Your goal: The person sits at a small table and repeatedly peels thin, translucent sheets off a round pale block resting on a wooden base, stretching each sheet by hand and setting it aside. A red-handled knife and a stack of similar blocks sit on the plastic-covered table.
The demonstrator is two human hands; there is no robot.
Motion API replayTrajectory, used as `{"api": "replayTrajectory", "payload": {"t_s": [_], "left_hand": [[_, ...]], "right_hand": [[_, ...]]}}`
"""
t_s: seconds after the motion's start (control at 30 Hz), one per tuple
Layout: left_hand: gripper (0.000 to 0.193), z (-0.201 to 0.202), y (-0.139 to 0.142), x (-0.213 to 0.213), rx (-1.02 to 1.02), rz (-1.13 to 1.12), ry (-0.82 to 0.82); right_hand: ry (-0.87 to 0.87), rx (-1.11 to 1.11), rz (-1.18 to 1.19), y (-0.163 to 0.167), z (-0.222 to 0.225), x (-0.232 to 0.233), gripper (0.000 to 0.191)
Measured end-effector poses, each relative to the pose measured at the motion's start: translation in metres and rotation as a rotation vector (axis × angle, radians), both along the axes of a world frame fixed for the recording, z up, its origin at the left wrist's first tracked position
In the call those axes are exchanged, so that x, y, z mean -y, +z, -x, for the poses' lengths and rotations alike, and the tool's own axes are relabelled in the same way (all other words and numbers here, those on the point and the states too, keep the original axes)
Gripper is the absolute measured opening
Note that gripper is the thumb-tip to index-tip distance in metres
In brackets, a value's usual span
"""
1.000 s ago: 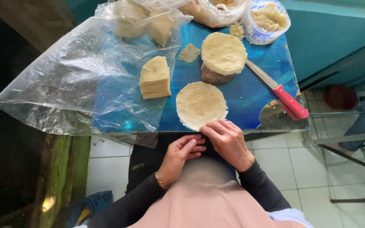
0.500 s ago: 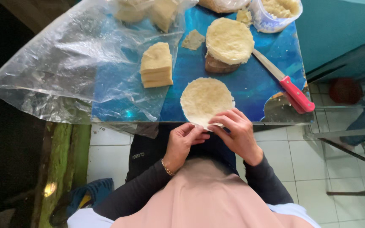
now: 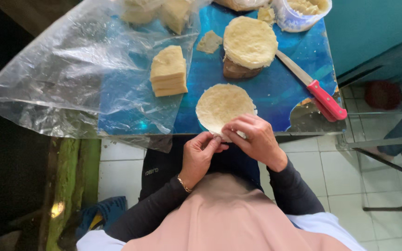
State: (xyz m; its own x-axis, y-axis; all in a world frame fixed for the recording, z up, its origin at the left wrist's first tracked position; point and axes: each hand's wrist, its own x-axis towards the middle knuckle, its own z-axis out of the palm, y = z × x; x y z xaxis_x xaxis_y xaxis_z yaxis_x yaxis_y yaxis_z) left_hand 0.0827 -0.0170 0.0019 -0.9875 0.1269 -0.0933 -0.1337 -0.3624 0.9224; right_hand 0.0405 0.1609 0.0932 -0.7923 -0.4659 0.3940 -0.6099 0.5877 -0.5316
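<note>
Our hands: left hand (image 3: pixel 200 153) and right hand (image 3: pixel 252 137) pinch the round dough sheet (image 3: pixel 222 104) at its near edge.
Table (image 3: pixel 275 93): we see a red-handled knife (image 3: pixel 310 86) to the right.

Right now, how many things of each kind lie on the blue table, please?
Round wrapper pinched at its near edge by left hand and right hand: 1
Wrapper stacks, round and cut: 2
Knife: 1
Tub: 1
Plastic sheet: 1
Total: 6

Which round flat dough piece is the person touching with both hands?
The single round sheet at the table's near edge. Both the left hand and right hand pinch its rim. The other rounds sit stacked farther back, untouched.
</note>
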Motion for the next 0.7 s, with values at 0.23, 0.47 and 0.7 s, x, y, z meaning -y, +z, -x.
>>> {"api": "replayTrajectory", "payload": {"t_s": [0.23,0.47,0.7], "left_hand": [[0.018,0.006,0.010,0.000,-0.053,0.012,-0.002],[0.016,0.005,0.014,0.000,-0.018,0.067,0.017],[0.017,0.006,0.012,0.004,-0.059,0.043,0.000]], "right_hand": [[-0.004,0.029,0.007,0.001,0.001,0.006,0.014],[-0.055,0.058,0.057,0.001,0.005,0.006,0.007],[-0.025,0.101,0.074,0.007,0.002,0.015,0.017]]}}
